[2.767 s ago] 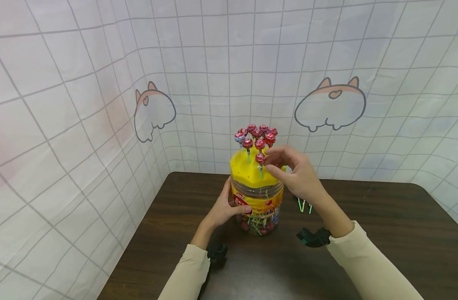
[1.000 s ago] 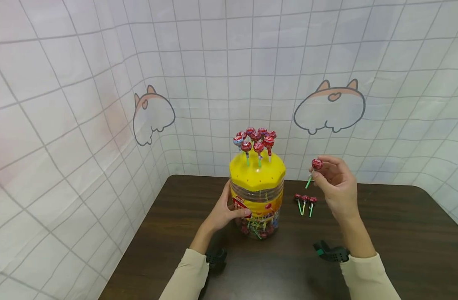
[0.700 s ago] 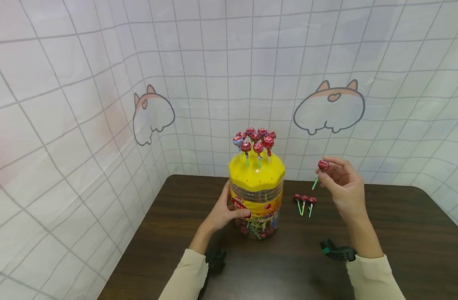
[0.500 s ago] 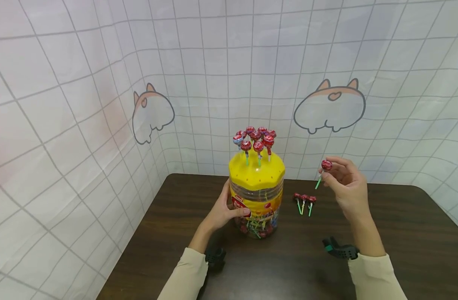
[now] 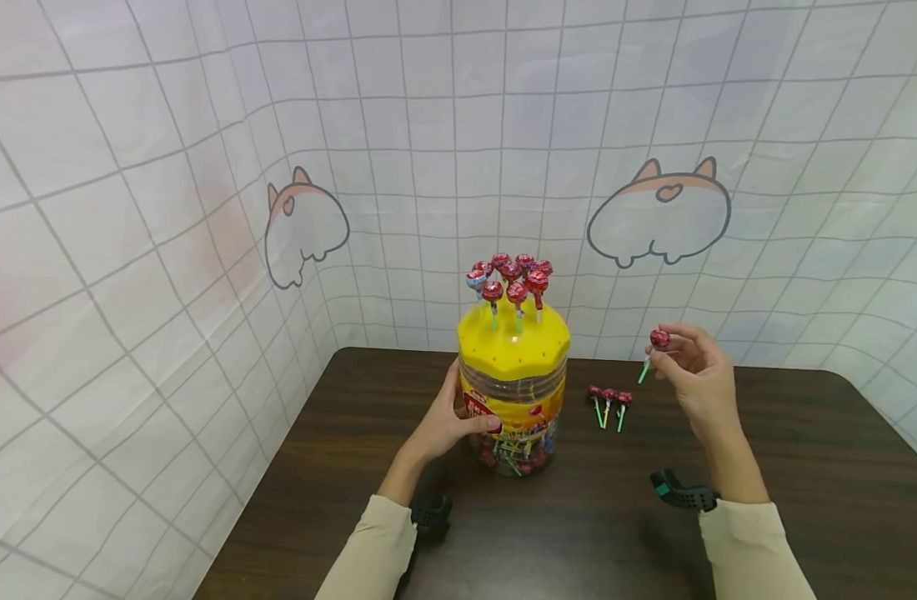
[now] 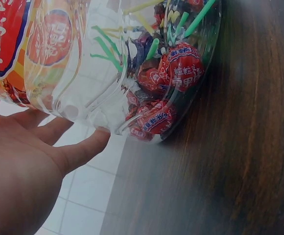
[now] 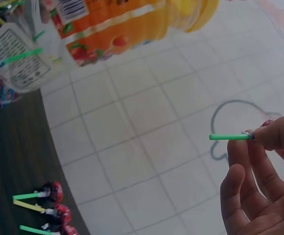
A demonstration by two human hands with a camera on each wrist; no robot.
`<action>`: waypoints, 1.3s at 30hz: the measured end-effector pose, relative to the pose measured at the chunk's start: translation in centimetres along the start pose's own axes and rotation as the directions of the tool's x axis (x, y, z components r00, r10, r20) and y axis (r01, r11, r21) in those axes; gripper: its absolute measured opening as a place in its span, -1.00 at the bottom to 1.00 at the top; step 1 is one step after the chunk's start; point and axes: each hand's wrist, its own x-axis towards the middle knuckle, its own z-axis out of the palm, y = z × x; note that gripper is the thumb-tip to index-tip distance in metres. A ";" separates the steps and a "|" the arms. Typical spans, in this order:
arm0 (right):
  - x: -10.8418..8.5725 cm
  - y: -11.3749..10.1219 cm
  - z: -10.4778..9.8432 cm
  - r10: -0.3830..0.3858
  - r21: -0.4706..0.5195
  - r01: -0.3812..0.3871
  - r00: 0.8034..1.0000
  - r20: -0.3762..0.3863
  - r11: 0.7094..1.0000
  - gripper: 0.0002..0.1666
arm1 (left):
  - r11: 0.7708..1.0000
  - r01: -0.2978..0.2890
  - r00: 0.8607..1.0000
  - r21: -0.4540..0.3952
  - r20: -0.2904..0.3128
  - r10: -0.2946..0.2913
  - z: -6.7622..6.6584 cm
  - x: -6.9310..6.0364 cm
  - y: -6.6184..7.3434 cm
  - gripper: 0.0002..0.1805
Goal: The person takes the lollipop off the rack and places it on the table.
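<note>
A clear candy jar [image 5: 513, 408] with a yellow lid [image 5: 514, 346] stands upright on the table. Several red-wrapped lollipops and a blue one [image 5: 476, 280] poke up from the lid by their sticks. My left hand [image 5: 442, 425] holds the jar's left side, thumb across the front label; the left wrist view shows its fingers against the clear plastic. To the right, my right hand [image 5: 699, 375] pinches a red lollipop [image 5: 659, 338] below its head, the green stick [image 7: 229, 137] slanting down. Between jar and hand, 3 lollipops [image 5: 608, 397] lie side by side on the table.
Inside the jar are more wrapped lollipops [image 6: 181, 66] with green and yellow sticks. The dark wooden table [image 5: 548, 542] ends at a rounded back edge, close to a white gridded curtain [image 5: 428, 208] with cartoon prints. Another curtain side runs along the left.
My right hand has taken the front lollipop out of the lid and carried it right, past the ones on the table. Lately it has sunk slightly. My left hand stays on the jar.
</note>
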 end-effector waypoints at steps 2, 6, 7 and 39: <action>0.0 0.7 -0.3 0.032 -0.011 -0.032 0.999 -0.010 0.999 -0.58 | 1.000 -0.001 1.000 -0.004 0.002 0.001 0.0 0.0 0.0 0.18; -0.1 2.1 -0.9 0.098 -0.021 -0.098 0.995 -0.028 0.995 -0.58 | 1.000 0.003 1.000 -0.004 0.000 -0.003 0.0 0.1 -0.1 0.18; -0.2 2.5 -1.0 0.113 -0.024 -0.114 0.993 -0.036 0.993 -0.58 | 1.000 0.004 1.000 -0.005 0.000 -0.004 0.0 0.1 -0.1 0.18; -2.5 10.4 -4.5 0.492 -0.426 -0.418 0.867 0.076 0.802 -0.43 | 1.000 0.022 1.000 -0.003 -0.008 -0.022 0.0 -0.1 0.2 0.17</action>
